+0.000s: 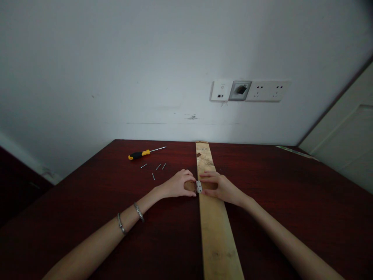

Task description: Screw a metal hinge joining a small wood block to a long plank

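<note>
Metal hinge (198, 186) sits on the wood plank (215, 229), right between the hands. Left hand (176, 184) and right hand (221, 188) are curled, gripping it from both sides. Screwdriver (142, 153) and screws (143, 165) lie on the worktop (87, 186), left of the plank.

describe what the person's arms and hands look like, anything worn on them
Both arms are bare, with no sleeves or gloves in view. The bare left forearm wears two narrow silver-coloured bangles near the wrist, apparently textured or twisted, though the detail is too small to be sure. The bare right forearm shows no jewellery, and neither the left hand nor the right hand shows a visible ring.
</note>
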A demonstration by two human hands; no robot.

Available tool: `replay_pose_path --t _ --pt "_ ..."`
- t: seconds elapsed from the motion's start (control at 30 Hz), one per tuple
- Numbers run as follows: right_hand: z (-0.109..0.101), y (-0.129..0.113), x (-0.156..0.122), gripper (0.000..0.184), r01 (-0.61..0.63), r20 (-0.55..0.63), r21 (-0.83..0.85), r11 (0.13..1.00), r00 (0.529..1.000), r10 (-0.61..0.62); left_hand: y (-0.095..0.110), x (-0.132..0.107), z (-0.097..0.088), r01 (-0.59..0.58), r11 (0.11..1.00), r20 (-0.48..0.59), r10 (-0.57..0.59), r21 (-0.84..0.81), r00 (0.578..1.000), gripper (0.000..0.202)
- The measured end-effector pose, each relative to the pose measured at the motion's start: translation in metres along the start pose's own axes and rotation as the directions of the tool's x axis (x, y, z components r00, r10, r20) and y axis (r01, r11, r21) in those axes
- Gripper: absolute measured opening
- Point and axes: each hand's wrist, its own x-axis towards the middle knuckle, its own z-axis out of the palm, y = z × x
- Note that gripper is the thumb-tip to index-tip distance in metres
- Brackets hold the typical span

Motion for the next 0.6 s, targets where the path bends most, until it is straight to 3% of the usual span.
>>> replay_pose_path --t 0.3,0.6 --pt "0.0005 0.0014 0.0 0.043 0.015 -0.011 0.009 1.0 1.0 -0.015 0.0038 0.0007 -0.0004 0.013 1.0 -0.002 -0.013 0.014 1.0 0.044" --pt "-0.0004 -0.0026 -0.0002 0.033 0.012 0.006 0.007 1.0 1.0 -0.012 0.007 0.0011 -0.0006 0.021 0.999 0.012 -0.022 0.044 1.0 0.044"
